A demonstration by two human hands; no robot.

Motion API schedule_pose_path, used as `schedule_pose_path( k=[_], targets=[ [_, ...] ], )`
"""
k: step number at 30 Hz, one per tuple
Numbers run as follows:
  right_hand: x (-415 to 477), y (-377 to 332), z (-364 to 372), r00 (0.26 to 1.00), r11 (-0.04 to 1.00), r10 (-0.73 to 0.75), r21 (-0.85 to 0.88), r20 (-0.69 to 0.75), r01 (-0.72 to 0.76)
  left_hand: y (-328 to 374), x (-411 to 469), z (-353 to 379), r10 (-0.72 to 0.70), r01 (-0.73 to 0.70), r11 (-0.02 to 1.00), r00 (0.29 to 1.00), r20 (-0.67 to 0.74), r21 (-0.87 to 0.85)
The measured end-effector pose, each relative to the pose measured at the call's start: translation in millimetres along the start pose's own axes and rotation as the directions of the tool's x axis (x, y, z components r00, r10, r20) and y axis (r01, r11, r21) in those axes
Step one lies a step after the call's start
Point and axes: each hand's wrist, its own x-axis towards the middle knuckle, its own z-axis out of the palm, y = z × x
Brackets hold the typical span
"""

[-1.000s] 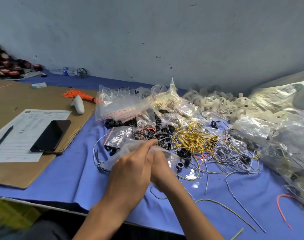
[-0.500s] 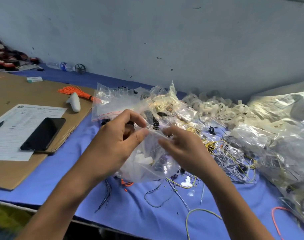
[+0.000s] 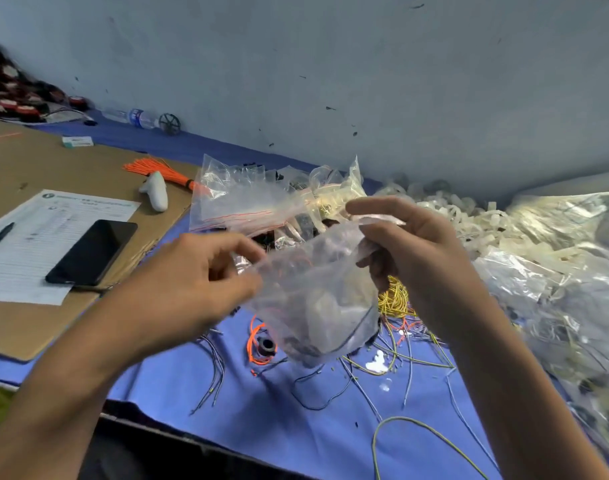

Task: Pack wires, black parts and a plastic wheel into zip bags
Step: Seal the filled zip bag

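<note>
A: Whereabouts of the bag?

B: Up above the front middle of the blue-clothed worktop (image 3: 261,420), clear of the cloth: a clear plastic zip bag (image 3: 296,271), slung between both hands. Inside, a pale lump (image 3: 327,303) and a dark wire (image 3: 360,327), too blurred to name further.

A: And the grip?

B: With the left hand (image 3: 199,282), thumb and fingers pinching the bag's left top corner. With the right hand (image 3: 410,251), pinching the right end of the mouth strip, a little higher.

A: Step in hand?

B: Sealing the mouth, most likely. Best done by pulling the strip taut between the two pinches, lining up both lips, then pressing along from one end to the other. Worth checking first for wire ends across the seal.

A: Anything in the way?

B: Nothing blocking the hands themselves. Right beneath, though:
- loose grey wires (image 3: 217,365)
- an orange wire (image 3: 251,341) beside a small black ring part (image 3: 266,345)
- a coil of yellow wire (image 3: 394,299) behind the bag

Towards the back edge, a stack of empty red-striped zip bags (image 3: 240,209). At the right, heaps of white plastic pieces (image 3: 469,220) and big clear sacks (image 3: 573,289). On the left, a brown cardboard sheet (image 3: 29,161) carrying a printed form (image 3: 26,258), a black phone (image 3: 91,252) and a white handle-shaped piece (image 3: 155,194). Better set down on bare cloth near the front edge than on that tangle.
</note>
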Motion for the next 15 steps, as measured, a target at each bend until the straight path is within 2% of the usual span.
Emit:
schedule_pose_path(
  k=[3,7,10,15],
  targets=[
    [7,-4,-8,0.999,0.993,0.048,-0.107,0.01,-0.047,7,20,-3,-0.007,0.007,0.998,1.0,-0.001,-0.07],
    [14,-3,-13,0.995,0.988,0.098,-0.123,0.029,-0.093,11,41,-1,-0.023,0.011,0.994,0.993,0.114,0.106],
    [17,1,-12,0.997,0.996,0.072,-0.065,0.042,-0.069,9,49,-7,0.018,-0.027,0.987,0.998,0.059,0.155],
    [24,10,-7,0.996,0.999,-0.018,-0.028,0.083,0.02,-2,51,-10,0.019,-0.019,1.0,0.989,-0.149,0.004]
  ],
)
